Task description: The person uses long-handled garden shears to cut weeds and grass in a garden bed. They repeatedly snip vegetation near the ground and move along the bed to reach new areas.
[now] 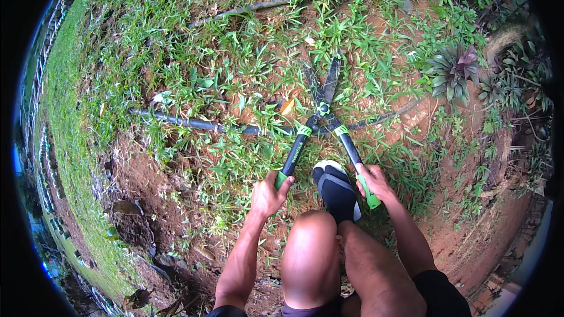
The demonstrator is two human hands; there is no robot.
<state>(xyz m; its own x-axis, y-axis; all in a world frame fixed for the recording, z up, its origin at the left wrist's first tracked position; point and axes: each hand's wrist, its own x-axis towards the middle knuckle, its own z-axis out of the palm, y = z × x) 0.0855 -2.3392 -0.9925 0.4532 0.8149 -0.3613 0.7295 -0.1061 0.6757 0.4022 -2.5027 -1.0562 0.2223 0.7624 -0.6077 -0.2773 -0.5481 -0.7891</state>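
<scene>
Both my hands hold a pair of hedge shears with green and black handles. My left hand grips the left handle at its green end, and my right hand is closed around the right handle's green grip. The dark blades stand apart in a narrow V, pointing away from me over grass and weeds. A black hose or pipe runs across the ground by the pivot; the shears lie over part of it. Just below, between the handles, is my foot in a dark sock and flip-flop.
A second dark hose or pipe curves through the grass farther off. A purple-and-green leafy plant grows at the right, near a bank of bare reddish soil. Dry leaves and uneven dirt lie at the lower left.
</scene>
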